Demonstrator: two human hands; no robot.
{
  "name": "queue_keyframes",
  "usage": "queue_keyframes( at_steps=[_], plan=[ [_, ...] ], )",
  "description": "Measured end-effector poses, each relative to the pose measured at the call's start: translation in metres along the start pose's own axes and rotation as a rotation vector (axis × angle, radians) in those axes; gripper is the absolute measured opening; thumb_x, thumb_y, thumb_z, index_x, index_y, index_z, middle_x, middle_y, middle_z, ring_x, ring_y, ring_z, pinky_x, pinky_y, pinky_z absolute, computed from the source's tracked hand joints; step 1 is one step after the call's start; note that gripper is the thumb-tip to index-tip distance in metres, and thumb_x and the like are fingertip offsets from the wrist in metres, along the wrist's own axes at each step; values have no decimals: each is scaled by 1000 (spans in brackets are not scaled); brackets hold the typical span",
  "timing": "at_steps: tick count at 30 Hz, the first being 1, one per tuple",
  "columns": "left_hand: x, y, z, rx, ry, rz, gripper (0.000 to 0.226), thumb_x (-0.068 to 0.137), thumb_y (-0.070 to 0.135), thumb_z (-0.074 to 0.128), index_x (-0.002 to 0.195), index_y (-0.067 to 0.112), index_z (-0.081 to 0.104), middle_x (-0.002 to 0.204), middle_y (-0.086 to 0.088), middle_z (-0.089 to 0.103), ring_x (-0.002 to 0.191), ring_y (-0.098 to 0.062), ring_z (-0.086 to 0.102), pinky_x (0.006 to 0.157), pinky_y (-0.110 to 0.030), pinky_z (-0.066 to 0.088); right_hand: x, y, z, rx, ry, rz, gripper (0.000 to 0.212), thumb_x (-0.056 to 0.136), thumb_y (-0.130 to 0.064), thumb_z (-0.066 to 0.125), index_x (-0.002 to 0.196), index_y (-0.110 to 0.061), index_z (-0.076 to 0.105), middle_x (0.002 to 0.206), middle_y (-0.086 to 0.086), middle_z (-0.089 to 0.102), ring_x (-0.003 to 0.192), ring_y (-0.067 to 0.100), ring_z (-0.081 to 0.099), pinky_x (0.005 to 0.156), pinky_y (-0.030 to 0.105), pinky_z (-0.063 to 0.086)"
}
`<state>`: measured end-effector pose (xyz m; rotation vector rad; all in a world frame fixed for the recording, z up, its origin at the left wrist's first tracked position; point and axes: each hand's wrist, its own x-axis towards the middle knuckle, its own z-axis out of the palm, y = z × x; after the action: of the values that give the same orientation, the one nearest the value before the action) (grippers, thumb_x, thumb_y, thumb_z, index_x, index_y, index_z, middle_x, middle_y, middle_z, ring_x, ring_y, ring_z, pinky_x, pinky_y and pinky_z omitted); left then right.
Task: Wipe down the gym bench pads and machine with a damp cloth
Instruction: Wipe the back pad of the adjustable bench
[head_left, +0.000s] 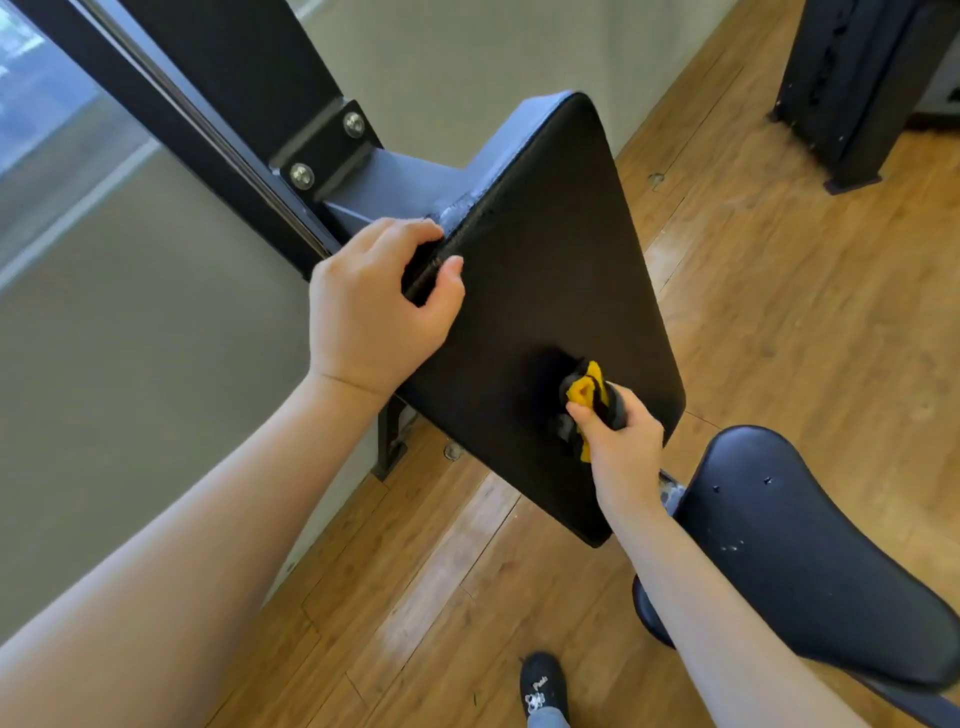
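— So where's the cloth?

— Bunched, yellow and dark grey, pressed low on the black back pad. My right hand has its fingers curled tight round it.

— And your other hand?

— My left hand grips the pad's stitched upper edge, thumb on the face, fingers wrapped behind. The seat pad sits just right, above the wooden floor.

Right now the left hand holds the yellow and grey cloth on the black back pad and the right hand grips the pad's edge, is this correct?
Reversed. In the head view, the right hand holds the yellow and grey cloth on the black back pad; the left hand grips the pad's edge.
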<state>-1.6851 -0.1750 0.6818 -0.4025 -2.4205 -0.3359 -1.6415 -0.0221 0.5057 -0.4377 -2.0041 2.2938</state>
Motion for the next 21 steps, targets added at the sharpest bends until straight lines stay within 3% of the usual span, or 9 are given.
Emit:
queue_keyframes(
  at_steps=[5, 7, 11, 14, 17, 21],
  plan=[
    [5, -4, -2, -79, -69, -103, 29, 85, 29, 63, 108, 12, 71, 104, 1, 70, 96, -7, 62, 88, -23, 50, -1, -87, 41, 69, -57, -285, 15, 80, -17, 72, 79, -25, 59, 85, 2, 59, 76, 1, 56, 69, 7, 43],
    [6, -5, -2, -99, -66, -114, 28, 85, 28, 64, 107, 12, 72, 104, 1, 70, 97, -3, 60, 89, -17, 48, 0, -104, 57, 103, -9, -381, 10, 81, -18, 71, 84, -18, 61, 85, 1, 58, 77, 3, 56, 70, 9, 43],
    [5, -5, -2, -135, -57, -121, 30, 85, 31, 60, 105, 12, 73, 105, 1, 70, 97, -3, 61, 90, -14, 47, 2, -113, 72, 154, 56, -438, 25, 82, -17, 70, 103, -16, 57, 98, 0, 59, 91, 2, 57, 79, 11, 46],
    [4, -5, -2, -133, -66, -102, 33, 86, 31, 59, 109, 12, 71, 111, 7, 65, 103, -3, 60, 95, -16, 46, 8, -99, 71, 10, 96, -557, 16, 83, -12, 69, 97, -6, 63, 88, 4, 58, 79, 0, 52, 72, 7, 42],
    [3, -4, -1, -115, -68, -79, 33, 87, 29, 58, 112, 11, 70, 112, 9, 62, 106, -2, 59, 97, -15, 45, 12, -77, 60, -20, 91, -540, 10, 83, -7, 69, 91, -4, 65, 83, 8, 58, 76, 4, 53, 71, 7, 41],
    [2, -2, 0, -108, -50, -105, 31, 87, 28, 60, 111, 11, 70, 110, 11, 62, 109, 3, 55, 93, -18, 48, 9, -35, 41, 61, 95, -341, 11, 83, -4, 68, 82, -14, 63, 80, 8, 58, 74, 4, 54, 68, 7, 40]
  ],
)
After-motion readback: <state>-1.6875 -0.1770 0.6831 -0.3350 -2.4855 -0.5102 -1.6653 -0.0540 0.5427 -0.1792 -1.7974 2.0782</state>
